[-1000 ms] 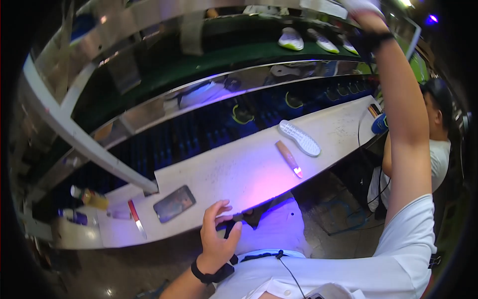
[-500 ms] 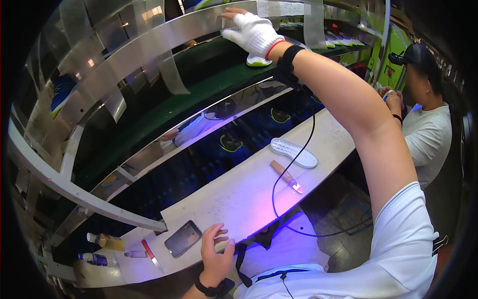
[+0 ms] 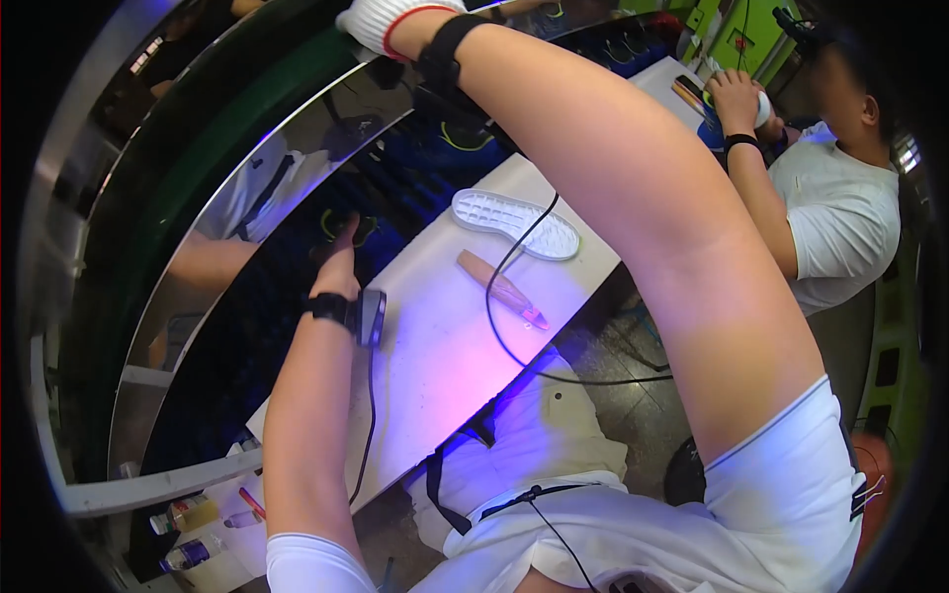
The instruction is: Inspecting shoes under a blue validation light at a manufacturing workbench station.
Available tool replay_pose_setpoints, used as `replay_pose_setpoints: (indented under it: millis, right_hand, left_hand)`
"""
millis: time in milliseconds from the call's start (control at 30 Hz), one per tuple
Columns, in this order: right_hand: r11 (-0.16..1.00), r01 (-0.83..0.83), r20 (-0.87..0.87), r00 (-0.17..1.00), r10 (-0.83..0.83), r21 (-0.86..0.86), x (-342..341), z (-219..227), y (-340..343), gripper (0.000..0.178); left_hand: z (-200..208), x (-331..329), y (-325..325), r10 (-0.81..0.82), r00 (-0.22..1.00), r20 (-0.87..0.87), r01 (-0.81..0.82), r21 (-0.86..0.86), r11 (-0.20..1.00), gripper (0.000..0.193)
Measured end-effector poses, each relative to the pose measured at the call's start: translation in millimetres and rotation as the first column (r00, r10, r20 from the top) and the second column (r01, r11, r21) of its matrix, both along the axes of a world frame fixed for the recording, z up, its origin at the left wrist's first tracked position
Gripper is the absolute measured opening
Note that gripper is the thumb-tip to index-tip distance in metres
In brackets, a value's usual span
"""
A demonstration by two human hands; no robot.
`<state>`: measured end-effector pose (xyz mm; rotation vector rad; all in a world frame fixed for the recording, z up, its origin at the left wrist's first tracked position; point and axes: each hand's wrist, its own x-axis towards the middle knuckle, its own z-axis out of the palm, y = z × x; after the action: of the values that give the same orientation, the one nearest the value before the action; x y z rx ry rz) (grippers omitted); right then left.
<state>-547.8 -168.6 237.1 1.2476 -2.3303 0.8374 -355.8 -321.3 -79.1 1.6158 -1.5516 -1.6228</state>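
Observation:
My left hand [image 3: 341, 247] reaches into the dark recess behind the bench, at a dark shoe [image 3: 351, 227] with yellow-green edging. Shadow hides its fingers, so whether it grips the shoe cannot be told. My right hand [image 3: 395, 24], in a white knit glove with a red cuff, is over the far metal rail at the upper edge, fingers mostly out of sight. On the bench [image 3: 425, 385] lie a white shoe sole [image 3: 519, 223], tread up, and a wooden-handled tool [image 3: 494, 282] with a pinkish lit tip.
A black cable [image 3: 489, 306] loops across the bench. Bottles [image 3: 188, 551] and a red-handled tool [image 3: 251, 502] lie at the near left. Another dark shoe [image 3: 465, 133] sits in the recess. A co-worker [image 3: 835, 217] handles something at the right.
My left hand has moved from above the bench forward into the recess. My gloved right hand has shifted left to the picture's upper edge. The left forearm now hides the phone's place.

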Motion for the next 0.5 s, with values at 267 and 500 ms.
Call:
replay_pose_setpoints:
  millis: [267, 500]
  right_hand:
    - [1.000, -0.021, -0.135, 0.991, 0.020, -0.004, -19, -20, -2, 0.034]
    - [0.995, -0.043, -0.284, 0.956, 0.068, 0.093, -12, -9, 19, 0.020]
  left_hand:
    - [13, -20, 19, 0.422, 0.877, -0.228, -0.351, 0.293, 0.889, 0.073]
    - [84, 143, 131, 0.381, 0.545, -0.747, 0.314, 0.603, 0.733, 0.050]
